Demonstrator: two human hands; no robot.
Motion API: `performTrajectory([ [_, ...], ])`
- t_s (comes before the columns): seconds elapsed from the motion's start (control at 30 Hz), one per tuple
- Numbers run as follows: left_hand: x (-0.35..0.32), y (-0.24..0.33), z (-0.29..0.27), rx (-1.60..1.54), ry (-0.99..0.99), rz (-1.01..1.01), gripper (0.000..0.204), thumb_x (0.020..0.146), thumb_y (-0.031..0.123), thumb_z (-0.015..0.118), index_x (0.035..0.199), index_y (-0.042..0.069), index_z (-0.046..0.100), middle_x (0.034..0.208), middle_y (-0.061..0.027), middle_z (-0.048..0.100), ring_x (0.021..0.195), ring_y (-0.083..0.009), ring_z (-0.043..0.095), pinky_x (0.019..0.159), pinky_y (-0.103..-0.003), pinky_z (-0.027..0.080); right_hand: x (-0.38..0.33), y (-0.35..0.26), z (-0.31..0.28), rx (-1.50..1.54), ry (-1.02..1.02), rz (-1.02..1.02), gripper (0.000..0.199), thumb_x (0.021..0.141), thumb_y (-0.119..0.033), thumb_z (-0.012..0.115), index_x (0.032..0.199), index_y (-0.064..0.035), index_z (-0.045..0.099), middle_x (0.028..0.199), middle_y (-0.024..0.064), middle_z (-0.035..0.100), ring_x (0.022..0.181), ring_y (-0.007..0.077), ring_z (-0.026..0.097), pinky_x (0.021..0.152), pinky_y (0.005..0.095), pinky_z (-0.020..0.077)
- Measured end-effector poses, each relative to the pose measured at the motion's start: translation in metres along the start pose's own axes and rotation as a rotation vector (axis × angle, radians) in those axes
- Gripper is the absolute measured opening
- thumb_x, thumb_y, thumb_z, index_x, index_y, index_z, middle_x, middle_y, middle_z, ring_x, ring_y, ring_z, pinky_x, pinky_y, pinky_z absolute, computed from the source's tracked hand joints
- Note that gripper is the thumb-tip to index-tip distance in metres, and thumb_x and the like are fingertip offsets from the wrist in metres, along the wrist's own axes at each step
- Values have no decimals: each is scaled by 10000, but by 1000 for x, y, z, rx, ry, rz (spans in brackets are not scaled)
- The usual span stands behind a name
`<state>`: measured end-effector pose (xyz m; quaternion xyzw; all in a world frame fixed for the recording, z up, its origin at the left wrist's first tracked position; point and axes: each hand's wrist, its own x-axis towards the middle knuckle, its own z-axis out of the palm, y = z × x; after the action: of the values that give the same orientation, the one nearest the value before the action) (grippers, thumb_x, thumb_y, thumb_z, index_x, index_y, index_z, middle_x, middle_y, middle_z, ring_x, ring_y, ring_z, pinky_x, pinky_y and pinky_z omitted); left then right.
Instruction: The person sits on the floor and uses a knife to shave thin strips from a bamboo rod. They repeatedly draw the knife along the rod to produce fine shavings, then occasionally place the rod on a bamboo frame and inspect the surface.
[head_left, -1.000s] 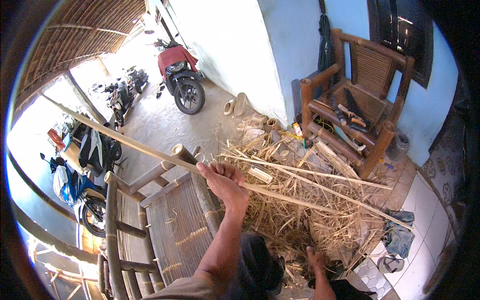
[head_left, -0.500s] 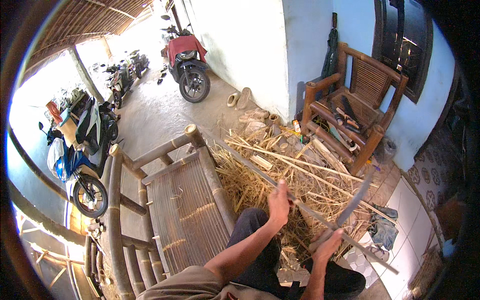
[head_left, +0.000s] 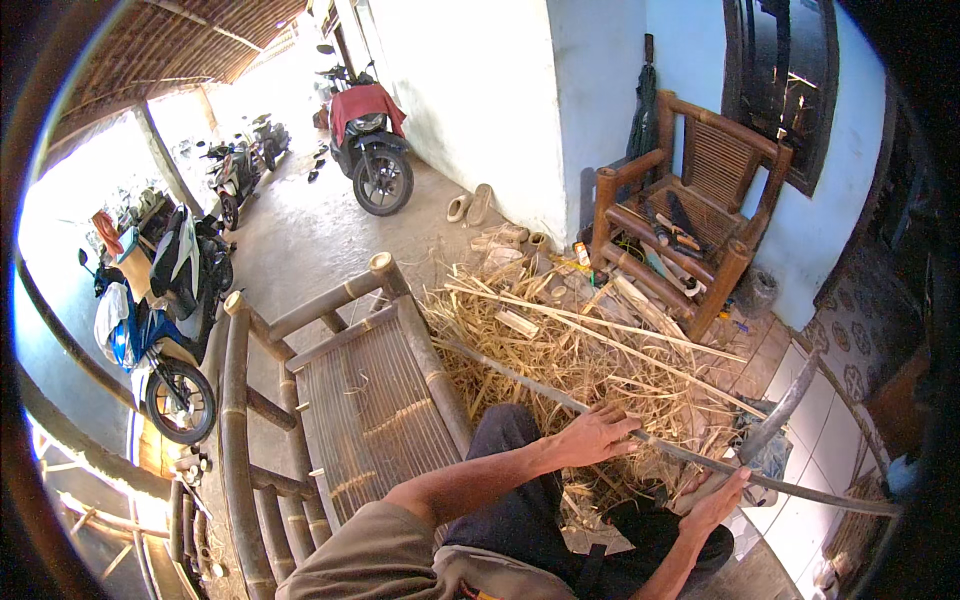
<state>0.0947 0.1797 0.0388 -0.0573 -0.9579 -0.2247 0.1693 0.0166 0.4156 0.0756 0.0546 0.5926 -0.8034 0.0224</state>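
Note:
A long, thin bamboo strip [head_left: 691,456] runs slantwise across my lap, from the shavings by the bench to the far right. My left hand [head_left: 596,438] is closed around its middle. In my right hand [head_left: 712,507] is a machete [head_left: 786,413], gripped by its handle. Its broad, slightly curved blade points up and away to the right, crossing the strip close to my right hand. Whether the blade's edge touches the strip, I cannot tell. My right fingers are partly hidden by the handle and strip.
Bamboo shavings [head_left: 545,350] cover the floor ahead, with longer strips on top. A bamboo bench [head_left: 432,375] stands at my left. A bamboo chair [head_left: 735,150] with tools on its seat is against the blue wall. Motorbikes [head_left: 383,180] are parked farther back.
My left hand has moved right and down along with the strip, which has shifted rightward. The machete and my right hand have moved right, and the view has turned slightly.

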Motion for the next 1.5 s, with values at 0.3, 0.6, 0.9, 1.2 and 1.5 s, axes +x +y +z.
performTrajectory([
  [0.3,82,14,-52,40,335,156,232,932,333,605,961,106,566,800,-109,627,571,-261,619,450,-384,473,-7,12,-23,-165,-188,-67,336,1011,-384,499,1038,-49,507,670,18,474,509,107,467,430,269,397],
  [0.6,156,41,-184,-293,748,-132,235,981,290,525,949,58,509,754,-71,505,652,-201,498,586,-353,417,-62,106,-62,-535,-365,183,356,926,-289,630,1087,15,538,755,124,622,612,235,607,565,377,496],
  [0.9,132,6,-157,-842,1050,-203,462,1026,457,442,767,78,393,592,-6,386,494,-91,377,428,-241,310,-71,133,-73,-1122,-695,-268,356,928,-241,620,1206,-27,554,1031,264,603,811,411,650,649,470,540],
  [1.2,110,-5,-206,-652,1228,-87,495,992,543,472,797,89,452,609,-3,409,494,-76,346,414,-217,272,-55,126,-30,-825,-566,-188,354,942,-312,597,1123,-10,562,946,315,652,750,463,656,646,523,538],
  [1.5,95,-3,-164,-866,1290,-340,497,1010,546,406,760,116,408,570,16,326,462,-103,314,399,-252,254,-50,112,44,-761,-585,-14,478,948,-416,574,1052,51,565,782,295,645,735,472,653,636,514,538],
])
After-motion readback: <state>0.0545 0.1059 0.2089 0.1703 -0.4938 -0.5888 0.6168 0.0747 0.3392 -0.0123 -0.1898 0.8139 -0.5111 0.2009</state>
